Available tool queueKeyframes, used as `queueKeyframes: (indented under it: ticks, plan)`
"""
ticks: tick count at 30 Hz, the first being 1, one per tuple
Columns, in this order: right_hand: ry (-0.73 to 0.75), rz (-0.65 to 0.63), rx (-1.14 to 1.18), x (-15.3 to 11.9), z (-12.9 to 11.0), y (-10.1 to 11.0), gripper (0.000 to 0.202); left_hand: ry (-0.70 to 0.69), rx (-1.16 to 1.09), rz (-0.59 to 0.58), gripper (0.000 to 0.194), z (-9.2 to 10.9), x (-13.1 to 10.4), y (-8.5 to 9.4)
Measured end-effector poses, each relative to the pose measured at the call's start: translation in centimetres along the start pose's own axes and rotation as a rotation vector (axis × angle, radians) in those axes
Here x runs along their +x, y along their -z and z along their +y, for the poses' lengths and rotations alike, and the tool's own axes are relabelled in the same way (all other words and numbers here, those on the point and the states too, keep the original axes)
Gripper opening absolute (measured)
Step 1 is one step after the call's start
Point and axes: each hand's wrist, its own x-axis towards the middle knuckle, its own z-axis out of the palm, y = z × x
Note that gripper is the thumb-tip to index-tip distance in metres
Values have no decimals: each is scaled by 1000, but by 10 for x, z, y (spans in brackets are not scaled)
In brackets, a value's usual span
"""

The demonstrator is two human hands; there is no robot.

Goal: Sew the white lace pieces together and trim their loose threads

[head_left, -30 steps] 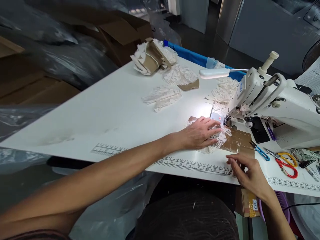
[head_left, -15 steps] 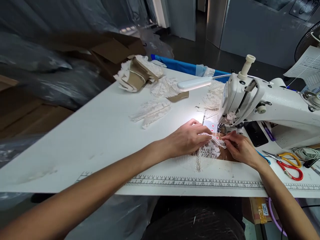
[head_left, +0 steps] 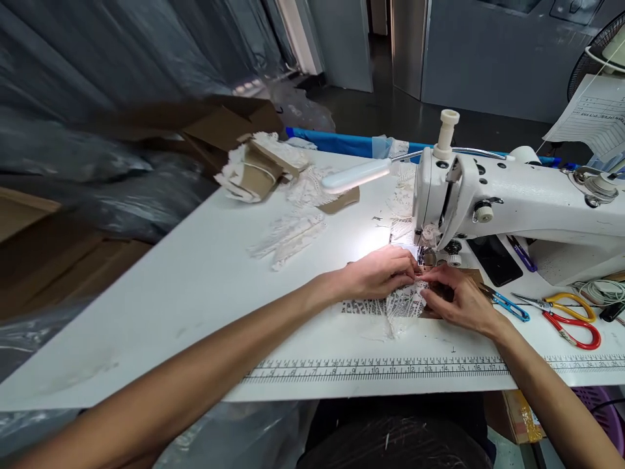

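Observation:
White lace fabric (head_left: 404, 305) lies over a brown piece (head_left: 430, 312) just in front of the needle of a white sewing machine (head_left: 442, 195). My left hand (head_left: 383, 270) is closed on the lace's upper edge, close to the presser foot (head_left: 422, 255). From the other side, my right hand (head_left: 456, 296) pinches the same edge, its thumb and forefinger near my left fingertips. Between the hands the lace hangs toward the table's front edge. The fingers partly hide the held edge.
Blue thread snips (head_left: 510, 306) and red-and-yellow scissors (head_left: 571, 319) lie right of my right hand. Behind them is a black phone (head_left: 495, 260). More lace pieces (head_left: 293, 234) and a rolled lace bundle (head_left: 256, 169) lie at the back left. A ruler strip (head_left: 375, 371) runs along the front.
Both hands have come closer together at the lace edge, near the presser foot. More of the brown piece shows right of my right hand. The camera view has shifted slightly.

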Motion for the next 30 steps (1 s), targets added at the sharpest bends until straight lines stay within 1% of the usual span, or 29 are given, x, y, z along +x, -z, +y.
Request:
queueKeyframes:
  ticks: [2, 4, 5, 6, 9, 11, 15, 17, 19, 20, 22, 24, 25, 26, 27, 28, 29, 30]
  plan:
    - [-10, -23, -25, 2, -5, -3, 26, 39, 78, -30, 24, 8, 0, 2]
    - [-12, -51, -33, 5, -10, -5, 15, 48, 124, -27, 27, 13, -2, 3]
    - [-20, -65, -16, 6, -12, -6, 10, 41, 118, -11, 28, 14, -4, 4]
    - [-41, -81, 9, 7, -14, -7, 10, 34, 93, 14, 28, 14, -6, 6]
    - [-150, -131, 102, 8, -21, -6, 13, 41, -53, 83, 32, 12, -14, 13]
    - [-224, -157, 172, 8, -24, -4, 15, 70, -186, 94, 34, 12, -19, 19]
    - [-351, -190, 389, 10, -29, -5, 21, 201, -436, 54, 33, 20, -24, 31]
    - [-434, -220, 545, 13, -33, -11, 21, 253, -458, 12, 32, 23, -20, 37]
    - [-533, -221, 686, 18, -37, -19, 19, 267, -361, -23, 32, 21, -10, 41]
    - [-588, -197, 730, 21, -38, -24, 18, 257, -280, -35, 32, 18, -4, 41]
    - [-697, -121, 750, 24, -40, -31, 23, 204, -101, -69, 29, 8, 9, 37]
    - [-775, -106, 720, 23, -38, -30, 33, 129, 77, -97, 25, -3, 17, 29]
    - [-789, -129, 691, 21, -36, -26, 37, 109, 189, -75, 24, -7, 18, 24]
    - [-780, -162, 654, 17, -32, -20, 38, 111, 303, -24, 25, -9, 17, 20]
    - [-756, -189, 606, 13, -28, -13, 34, 125, 406, 42, 26, -10, 13, 17]
    - [-711, -197, 542, 10, -23, -4, 27, 136, 486, 114, 28, -8, 6, 15]
    - [-665, -193, 474, 6, -19, 4, 20, 121, 530, 170, 30, -5, -1, 13]
    - [-617, -173, 398, 4, -15, 11, 17, 72, 544, 198, 32, 0, -9, 13]
